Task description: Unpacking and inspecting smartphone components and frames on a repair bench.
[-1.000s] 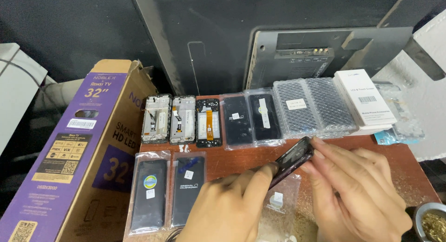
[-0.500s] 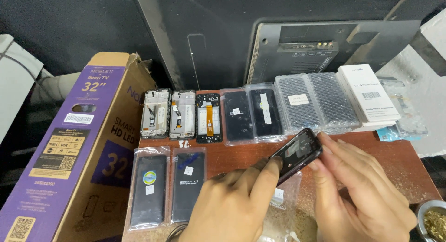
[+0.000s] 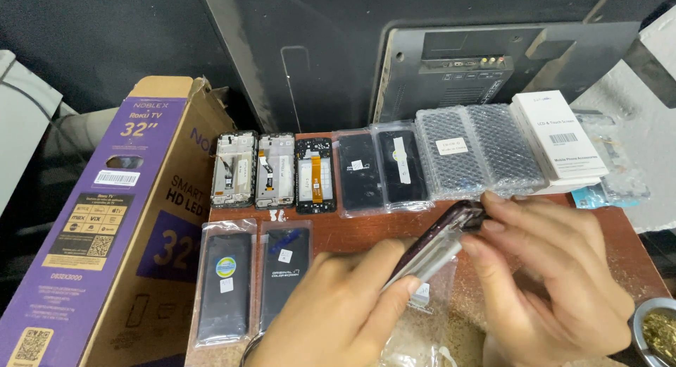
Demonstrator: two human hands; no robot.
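— While both hands grip it, where is the phone [image 3: 440, 241]?
— Tilted above the brown table [image 3: 338, 229]: left hand [image 3: 338, 307] pinches its lower end, right hand [image 3: 556, 268] closes fingertips on the top edge. Seemingly inspecting or prying; a steady hold matters.
— Around it?
— Glossy bagged screens [image 3: 225, 286], bubble-wrapped parts [image 3: 479, 150], a white box [image 3: 558, 138], a purple carton [image 3: 105, 219].

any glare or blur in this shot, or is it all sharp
Head view: mostly sharp and evenly lit; soft glare on the plastic-sleeved phone screens and the phone held by the left hand and right hand; the hands look slightly soft.
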